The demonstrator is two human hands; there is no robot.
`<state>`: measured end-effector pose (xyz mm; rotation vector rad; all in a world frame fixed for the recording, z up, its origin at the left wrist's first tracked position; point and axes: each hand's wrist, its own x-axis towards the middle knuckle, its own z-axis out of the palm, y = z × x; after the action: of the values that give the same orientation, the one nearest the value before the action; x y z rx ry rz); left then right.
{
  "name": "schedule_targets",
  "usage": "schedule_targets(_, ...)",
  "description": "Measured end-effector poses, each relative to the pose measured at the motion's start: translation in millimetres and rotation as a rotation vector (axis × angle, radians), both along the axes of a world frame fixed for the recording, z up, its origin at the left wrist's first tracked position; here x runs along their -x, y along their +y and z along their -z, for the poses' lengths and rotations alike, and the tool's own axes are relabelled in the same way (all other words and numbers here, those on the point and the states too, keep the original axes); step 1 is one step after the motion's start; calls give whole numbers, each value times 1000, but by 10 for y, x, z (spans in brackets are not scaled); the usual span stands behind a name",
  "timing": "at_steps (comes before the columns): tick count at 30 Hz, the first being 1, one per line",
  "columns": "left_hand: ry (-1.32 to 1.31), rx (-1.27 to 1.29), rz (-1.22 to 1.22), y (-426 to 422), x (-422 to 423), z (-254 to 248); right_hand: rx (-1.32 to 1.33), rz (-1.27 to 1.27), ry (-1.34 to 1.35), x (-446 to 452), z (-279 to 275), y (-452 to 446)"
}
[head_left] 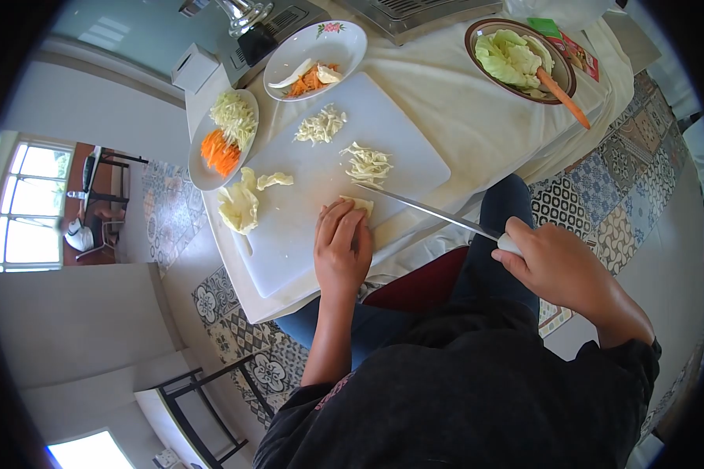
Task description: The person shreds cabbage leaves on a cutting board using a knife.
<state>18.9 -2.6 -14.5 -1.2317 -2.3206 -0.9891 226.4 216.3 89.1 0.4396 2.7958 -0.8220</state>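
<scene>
My right hand (554,256) is wrapped around the pale handle of a kitchen knife (434,211). The long blade points left over the white cutting board (407,144), its tip beside a pile of shredded cabbage (367,163). With fingers bent together, my left hand (342,244) holds a pale piece of cabbage (359,204) against the board, just below the knife tip. My fingers cover part of that piece. Farther up the board lies a second heap of chopped cabbage (321,125). Loose cabbage leaves (241,203) rest at the board's left side.
An oval plate (202,176) holds shredded carrot and cabbage on the left. Behind the board, a white bowl (350,59) contains carrot shreds and pale pieces. A brown-rimmed bowl (477,66) at far right holds cabbage leaves and a whole carrot (563,98). A metal appliance (414,17) stands behind.
</scene>
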Motion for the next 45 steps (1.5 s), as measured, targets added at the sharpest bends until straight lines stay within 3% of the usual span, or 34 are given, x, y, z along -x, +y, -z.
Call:
schedule_targets(10,-1,82,38,1,-26,-58,-25,-29,139,80,67,-48)
schedule_targets(45,-18,85,55,20,-13,-74,-27,-78,15,136,57,-138)
